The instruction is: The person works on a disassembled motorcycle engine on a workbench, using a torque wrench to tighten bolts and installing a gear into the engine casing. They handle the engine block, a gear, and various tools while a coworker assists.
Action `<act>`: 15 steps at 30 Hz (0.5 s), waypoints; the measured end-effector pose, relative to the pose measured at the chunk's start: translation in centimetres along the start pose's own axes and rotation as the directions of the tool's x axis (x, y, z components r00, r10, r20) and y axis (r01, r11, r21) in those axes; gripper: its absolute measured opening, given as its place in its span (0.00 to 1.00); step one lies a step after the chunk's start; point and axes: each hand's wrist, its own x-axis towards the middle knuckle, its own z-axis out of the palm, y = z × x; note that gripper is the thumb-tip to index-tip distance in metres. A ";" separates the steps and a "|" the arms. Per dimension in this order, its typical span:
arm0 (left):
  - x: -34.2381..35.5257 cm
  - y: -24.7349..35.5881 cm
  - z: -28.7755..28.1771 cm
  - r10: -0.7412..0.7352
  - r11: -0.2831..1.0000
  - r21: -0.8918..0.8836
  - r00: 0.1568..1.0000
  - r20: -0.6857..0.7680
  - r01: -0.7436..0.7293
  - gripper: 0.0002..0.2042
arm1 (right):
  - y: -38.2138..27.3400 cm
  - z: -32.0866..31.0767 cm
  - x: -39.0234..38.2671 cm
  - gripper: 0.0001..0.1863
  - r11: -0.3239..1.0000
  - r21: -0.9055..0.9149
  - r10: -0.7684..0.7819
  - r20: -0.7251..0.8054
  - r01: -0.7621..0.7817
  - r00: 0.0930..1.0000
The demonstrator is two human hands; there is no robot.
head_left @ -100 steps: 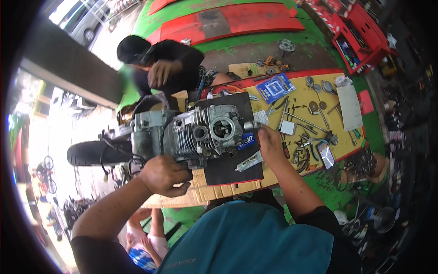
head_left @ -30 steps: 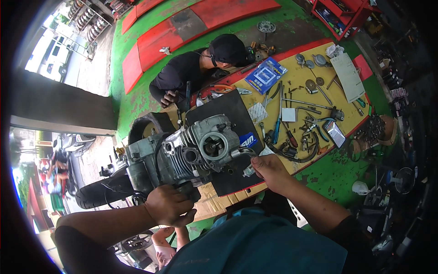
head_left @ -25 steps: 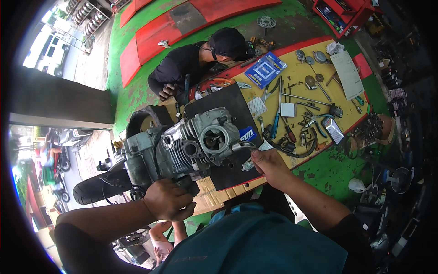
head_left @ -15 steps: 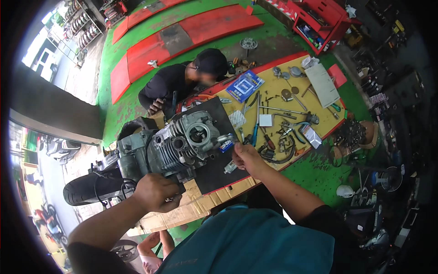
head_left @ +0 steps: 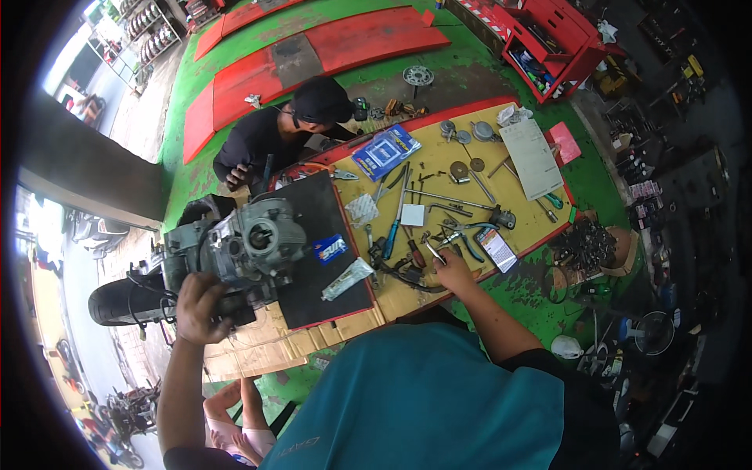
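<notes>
A grey motorcycle engine (head_left: pixel 227 251) with a round open bore lies at the left of the bench. My left hand (head_left: pixel 202 307) has its fingers curled on the engine's near lower edge; their tips are partly hidden. Over the yellow bench top (head_left: pixel 501 239), my right hand (head_left: pixel 454 274) is closed on a slim silver tool (head_left: pixel 433 251), whose full shape I cannot make out. Pliers (head_left: pixel 470 239) and a red-handled screwdriver (head_left: pixel 416 252) lie near it. A white tube (head_left: pixel 347 280) and a blue packet (head_left: pixel 330 248) rest on the black mat (head_left: pixel 313 211).
Across the bench a person in black (head_left: pixel 270 133) bends close to the engine. A blue flat package (head_left: pixel 386 153), a white sheet (head_left: pixel 531 159) and several metal parts lie on the bench. Beyond stand a red tool cabinet (head_left: pixel 552 47) and red ramps (head_left: pixel 313 59).
My right hand has moved from beside the engine bore to the tools on the right. My left hand stays at the engine's near side. The view has shifted rightward.
</notes>
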 end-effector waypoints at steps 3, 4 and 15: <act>-1.4 0.4 0.9 -0.131 0.978 0.158 0.990 -0.052 0.137 0.29 | 0.7 -3.7 1.7 0.14 0.918 -0.309 -0.248 0.042 0.249 0.968; -1.7 0.4 1.2 -0.166 0.961 0.208 0.982 -0.090 0.182 0.29 | 0.9 -4.4 2.9 0.13 0.880 -0.403 -0.237 0.089 0.253 0.967; 0.0 13.8 12.7 -0.450 0.772 0.070 0.622 -0.640 0.631 0.30 | -1.4 -8.5 13.7 0.09 0.679 -0.672 -0.309 0.104 0.296 0.945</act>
